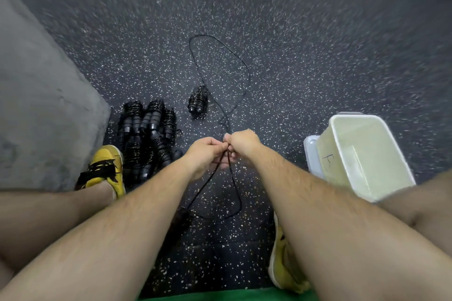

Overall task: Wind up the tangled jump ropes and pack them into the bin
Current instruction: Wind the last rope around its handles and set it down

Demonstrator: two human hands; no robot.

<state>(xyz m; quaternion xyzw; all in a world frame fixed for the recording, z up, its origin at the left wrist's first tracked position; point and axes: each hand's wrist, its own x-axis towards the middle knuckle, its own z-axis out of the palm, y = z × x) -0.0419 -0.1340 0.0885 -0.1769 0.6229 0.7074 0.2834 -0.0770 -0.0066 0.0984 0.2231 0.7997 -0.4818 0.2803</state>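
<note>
The person is sitting over the speckled floor [305, 61] with both hands meeting in the middle of the view. The left hand [205, 154] and the right hand [242, 144] are both pinching the thin black rope [245, 66], fingertips nearly touching at what looks like a knot or crossing. From there one long loop is lying on the floor stretching away from the person, and two strands are hanging down toward the lap.

The step in hand seems to be freeing a tangle before winding. Doing it well probably means keeping the pinch light, working the crossing loose rather than pulling it tight, and letting the far loop lie slack so it is not dragging.

One wound rope [197, 101] is lying alone beyond the hands, and a pile of wound ropes [146, 129] is sitting by the yellow shoe [107, 166], near the left edge of the floor. The bin [362, 154] is standing at the right, apparently holding nothing, so packing is not yet started.
</note>
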